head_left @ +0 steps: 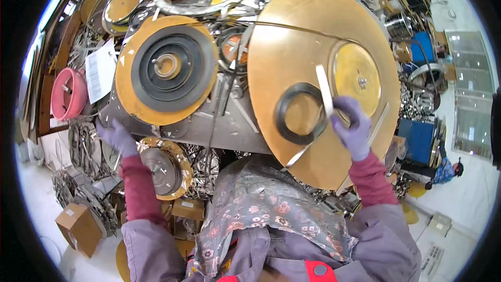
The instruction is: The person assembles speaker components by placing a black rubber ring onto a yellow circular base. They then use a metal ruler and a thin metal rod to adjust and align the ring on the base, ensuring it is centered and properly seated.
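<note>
"starting at our right hand [352,125], how do its fingers stand?"

"curled, at the lower end of a pale strip [324,87]; whether they clamp it, we can't tell."

"which way does the strip's long axis run?"

"up and away from us, leaning a little left."

"and the dark ring [281,115]?"

"just left of our fingertips, flat on the big tan disc [292,36]; we can't make out whether they touch its rim."

"our left hand [117,137]?"

"well apart, fingers spread near the table [240,138]'s left corner; our right is far nearer both strip and ring."
</note>
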The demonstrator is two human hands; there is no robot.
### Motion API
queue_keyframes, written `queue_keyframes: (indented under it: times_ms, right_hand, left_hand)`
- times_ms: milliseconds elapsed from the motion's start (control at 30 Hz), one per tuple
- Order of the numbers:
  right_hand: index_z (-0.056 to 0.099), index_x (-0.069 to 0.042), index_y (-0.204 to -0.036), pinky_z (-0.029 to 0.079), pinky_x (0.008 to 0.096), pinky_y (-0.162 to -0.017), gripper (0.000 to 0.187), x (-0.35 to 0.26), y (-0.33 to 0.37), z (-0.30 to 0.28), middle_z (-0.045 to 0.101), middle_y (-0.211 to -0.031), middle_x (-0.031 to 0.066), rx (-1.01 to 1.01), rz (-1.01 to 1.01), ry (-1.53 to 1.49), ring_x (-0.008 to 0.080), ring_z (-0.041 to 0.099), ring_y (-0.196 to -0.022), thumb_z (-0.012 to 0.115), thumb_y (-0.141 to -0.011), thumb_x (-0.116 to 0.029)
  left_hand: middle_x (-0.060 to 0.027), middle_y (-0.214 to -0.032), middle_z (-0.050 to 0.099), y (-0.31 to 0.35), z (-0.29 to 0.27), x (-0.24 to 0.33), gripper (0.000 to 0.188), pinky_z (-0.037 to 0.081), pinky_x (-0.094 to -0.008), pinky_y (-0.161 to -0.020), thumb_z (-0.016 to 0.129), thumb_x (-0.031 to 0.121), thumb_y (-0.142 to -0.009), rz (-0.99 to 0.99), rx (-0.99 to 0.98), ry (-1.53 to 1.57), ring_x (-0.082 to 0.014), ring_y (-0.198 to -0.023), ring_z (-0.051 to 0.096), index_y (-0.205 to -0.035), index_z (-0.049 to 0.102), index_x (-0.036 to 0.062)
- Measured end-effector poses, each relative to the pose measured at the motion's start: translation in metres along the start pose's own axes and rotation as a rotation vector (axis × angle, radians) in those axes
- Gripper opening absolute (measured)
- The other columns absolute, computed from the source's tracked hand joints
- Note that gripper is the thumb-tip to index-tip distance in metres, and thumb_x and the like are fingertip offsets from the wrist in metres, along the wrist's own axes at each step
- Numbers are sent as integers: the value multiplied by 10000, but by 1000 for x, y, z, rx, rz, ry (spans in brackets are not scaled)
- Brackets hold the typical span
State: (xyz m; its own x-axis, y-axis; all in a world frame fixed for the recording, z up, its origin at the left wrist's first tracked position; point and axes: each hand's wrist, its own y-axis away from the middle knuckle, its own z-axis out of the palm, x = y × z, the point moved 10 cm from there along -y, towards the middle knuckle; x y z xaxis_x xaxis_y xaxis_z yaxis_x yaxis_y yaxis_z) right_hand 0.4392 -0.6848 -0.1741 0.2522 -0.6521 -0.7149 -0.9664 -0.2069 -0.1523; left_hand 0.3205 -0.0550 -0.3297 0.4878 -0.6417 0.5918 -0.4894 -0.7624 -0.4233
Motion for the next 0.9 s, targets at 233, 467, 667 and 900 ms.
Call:
queue_keyframes:
  times_ms: [233, 467, 667, 900]
  right_hand:
    - [627, -88, -1088, 429, 425, -916, 401, -19, 66, 56, 631, -1054, 78, -213, -414, 345, 267, 573, -1043, 692, -693, -68]
    - [598, -86, -1134, 437, 440, -906, 494, 27, 63, 67, 594, -1052, 93, -245, -461, 382, 286, 556, -1045, 725, -658, -116]
    - [613, -86, -1101, 432, 457, -941, 452, 21, 58, 58, 595, -1075, 88, -244, -516, 332, 295, 546, -1069, 728, -664, -88]
    - [626, -76, -1072, 433, 472, -956, 420, 34, 66, 60, 605, -1104, 85, -206, -483, 253, 307, 541, -1088, 736, -667, -86]
  left_hand:
    - [-169, -1359, 476, 162, -38, 225, 600, 331, -409, -1078, 645, -29, -806, 343, -483, 422, -309, -1237, 468, -1365, 426, -17]
    - [-202, -1353, 447, 274, 57, 361, 861, 364, -459, -1043, 831, 301, -656, 576, -982, 443, -384, -1257, 424, -1354, 424, 5]
    - [-206, -1286, 463, 284, 78, 356, 690, 383, -469, -994, 771, 284, -740, 493, -932, 481, -382, -1188, 455, -1299, 471, 13]
    - [-218, -1247, 481, 283, 62, 365, 556, 388, -470, -970, 701, 201, -814, 400, -776, 447, -386, -1131, 472, -1307, 493, 51]
